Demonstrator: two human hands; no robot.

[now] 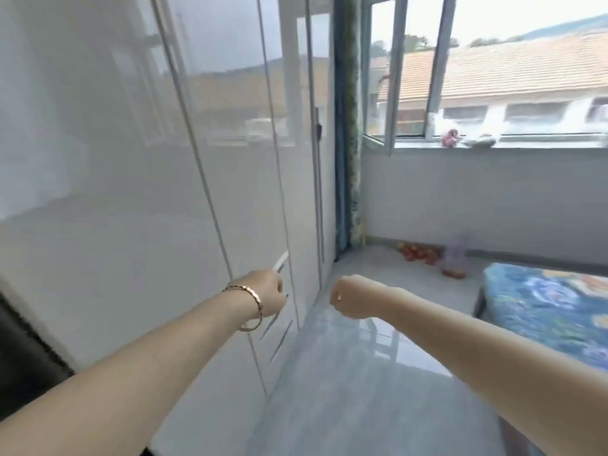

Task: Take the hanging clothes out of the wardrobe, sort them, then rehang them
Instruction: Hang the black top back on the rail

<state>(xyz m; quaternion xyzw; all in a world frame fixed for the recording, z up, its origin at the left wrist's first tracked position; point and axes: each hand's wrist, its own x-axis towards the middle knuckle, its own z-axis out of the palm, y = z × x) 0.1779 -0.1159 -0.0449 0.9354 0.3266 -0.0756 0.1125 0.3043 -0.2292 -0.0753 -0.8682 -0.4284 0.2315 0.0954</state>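
Both hands reach out beside the closed glossy white wardrobe [131,192] on the left.
The left hand [268,292], wearing a gold bracelet [253,304], sits on a slim white door handle [281,261]. Its fingers are hidden, so I cannot tell whether it grips. The right hand [345,296], nearby, is curled into an empty fist above the grey floor [362,390].

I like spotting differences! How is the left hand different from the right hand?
The left hand has a bracelet at its wrist; the right hand has none. The left hand is at the wardrobe handle; the right hand is over the floor, touching nothing. Both look curled.
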